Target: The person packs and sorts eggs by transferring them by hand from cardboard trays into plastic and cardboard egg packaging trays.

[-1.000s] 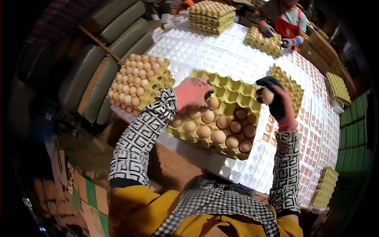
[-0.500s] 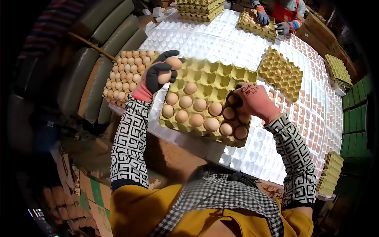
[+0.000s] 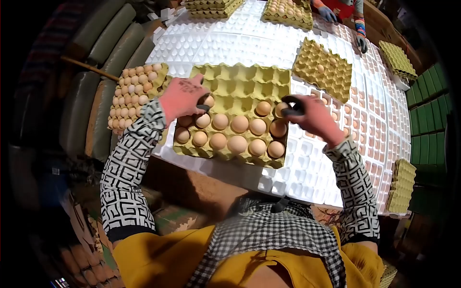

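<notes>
- Eggs (image 3: 237, 144), smooth and light brown, are seen in the head view, seated in the near rows of a yellow tray (image 3: 242, 74).
- The left hand (image 3: 185, 98), pink-gloved, is reached over the tray's left edge; one egg (image 3: 208, 101) is pinched in its fingers.
- The right hand (image 3: 307, 115) is angled in opposite; a second egg (image 3: 281, 110) is gripped between its fingertips.
- A tray stack (image 3: 160, 82) is partly hidden by the left sleeve (image 3: 132, 163); white trays (image 3: 216, 41) are spread behind.

Far-left corner of surface (image 3: 206, 166): tray stack (image 3: 213, 9) cropped by picture's top edge. Far edge: co-worker (image 3: 343, 9) likewise cropped. Left hand (image 3: 185, 98): glove lettering (image 3: 190, 87) illegible; one egg (image 3: 208, 101) partly covered.
</notes>
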`<state>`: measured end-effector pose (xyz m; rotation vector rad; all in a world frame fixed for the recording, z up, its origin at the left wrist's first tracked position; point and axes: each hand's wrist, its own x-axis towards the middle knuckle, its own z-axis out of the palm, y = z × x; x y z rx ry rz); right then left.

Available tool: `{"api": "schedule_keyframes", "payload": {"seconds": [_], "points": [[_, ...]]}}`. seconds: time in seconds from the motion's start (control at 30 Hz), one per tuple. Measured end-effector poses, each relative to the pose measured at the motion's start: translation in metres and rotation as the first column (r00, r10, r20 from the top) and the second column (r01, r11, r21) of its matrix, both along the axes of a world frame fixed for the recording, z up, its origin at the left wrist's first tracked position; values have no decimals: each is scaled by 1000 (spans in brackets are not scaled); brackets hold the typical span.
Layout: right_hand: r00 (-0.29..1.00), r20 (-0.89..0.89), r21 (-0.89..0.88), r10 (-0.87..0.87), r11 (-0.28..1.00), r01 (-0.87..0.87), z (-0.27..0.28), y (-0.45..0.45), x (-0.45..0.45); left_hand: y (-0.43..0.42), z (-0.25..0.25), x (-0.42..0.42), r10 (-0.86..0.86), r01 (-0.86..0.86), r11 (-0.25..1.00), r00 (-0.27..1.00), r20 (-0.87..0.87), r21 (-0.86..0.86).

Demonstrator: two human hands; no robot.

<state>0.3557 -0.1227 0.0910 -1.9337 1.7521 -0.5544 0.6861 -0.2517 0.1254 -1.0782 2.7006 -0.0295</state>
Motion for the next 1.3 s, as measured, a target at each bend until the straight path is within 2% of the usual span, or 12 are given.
{"api": "schedule_keyframes", "payload": {"seconds": [0.07, 0.13, 0.23, 0.3, 0.43, 0.6, 0.7, 0.97, 1.07, 1.17, 1.23, 1.3], "points": [[644, 719, 274, -260, 958, 81, 18, 14, -21, 5, 4, 13, 49, -57, 998, 962, -270, -22], [339, 907, 220, -249, 968, 122, 22, 28, -34, 29, 15, 19, 469, -115, 852, 602, -647, 511], [714, 677, 355, -179, 929, -105, 22, 21, -39, 104, 5, 22, 772, 314, 509, 245, -586, 802], [964, -256, -192, 72, 974, -124, 0, 20, -2, 168, -27, -11, 789, 531, 443, 151, -596, 722], [734, -609, 3, 300, 926, -376, 23, 17, 30, 226, -66, -101, 562, 464, 423, 540, -627, 778], [998, 51, -311, -47, 948, 61, -7, 40, -78, 257, -170, -190, 553, -34, 759, 561, -616, 650], [455, 748, 187, -483, 811, 555, -47, 103, -141, 238, -187, -241, 542, -171, 801, 615, -573, 574], [781, -68, -40, -621, 784, 619, -202, 177, -114, 211, -216, -257, 560, -370, 814, 707, -433, 448], [785, -54, 160, -617, 771, 617, -190, 180, -109, 212, -225, -254, 525, -391, 851, 609, -595, 352], [786, 298, -106, -541, 800, 590, -196, 205, -122, 231, -229, -265, 566, -338, 806, 200, -800, 486], [847, 305, -243, -436, 824, 512, -222, 214, -125, 247, -230, -273, 552, -149, 833, 296, -780, 533], [889, 193, -219, -416, 865, 452, -248, 222, -121, 245, -279, -277, 116, -68, 993, 580, -807, 93]]}}
